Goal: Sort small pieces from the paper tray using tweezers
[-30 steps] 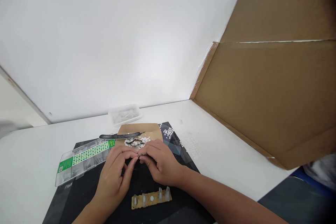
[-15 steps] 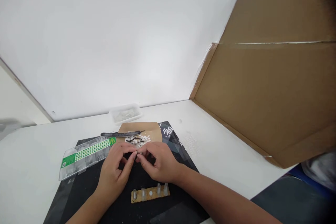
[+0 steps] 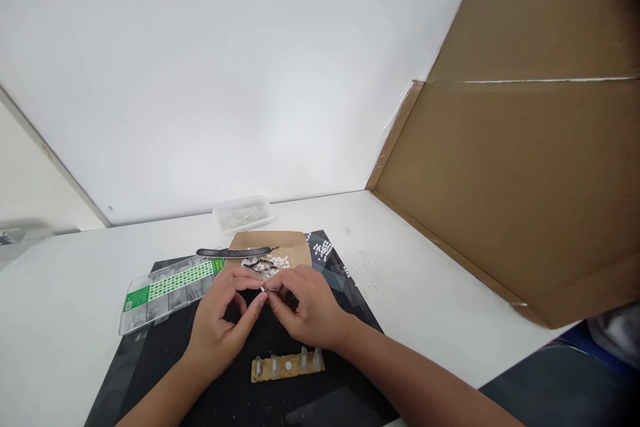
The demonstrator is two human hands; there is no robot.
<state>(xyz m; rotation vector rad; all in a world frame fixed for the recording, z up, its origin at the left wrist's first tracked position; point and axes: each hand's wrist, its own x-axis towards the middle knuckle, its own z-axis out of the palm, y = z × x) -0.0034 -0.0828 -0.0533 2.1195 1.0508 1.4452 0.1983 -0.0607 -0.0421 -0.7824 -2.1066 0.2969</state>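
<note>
My left hand (image 3: pixel 225 313) and my right hand (image 3: pixel 307 310) meet fingertip to fingertip over the black mat (image 3: pixel 210 397). Thumb and forefinger of each hand pinch at a tiny white piece (image 3: pixel 263 289); most of it is hidden by the fingertips. Just beyond them, small white bits (image 3: pixel 280 262) lie heaped on a brown paper sheet (image 3: pixel 295 247). A dark curved nail file (image 3: pixel 233 253) rests across the sheet's left side. Closer to me is a yellowish strip (image 3: pixel 296 366) with several clear nail tips (image 3: pixel 274 365) standing on it and a white dot.
A clear compartment box (image 3: pixel 143 320) with a green label lies left of my hands. At the wall stands a white tray (image 3: pixel 245 215) of clear pieces. White tabs (image 3: pixel 323 250) sit on the mat's far right corner. A large cardboard panel (image 3: pixel 500 180) rises at the right.
The view has shifted slightly, so things sit a little further right. A white piece shows more clearly between my fingertips, and the left thumb and forefinger have spread a little.
</note>
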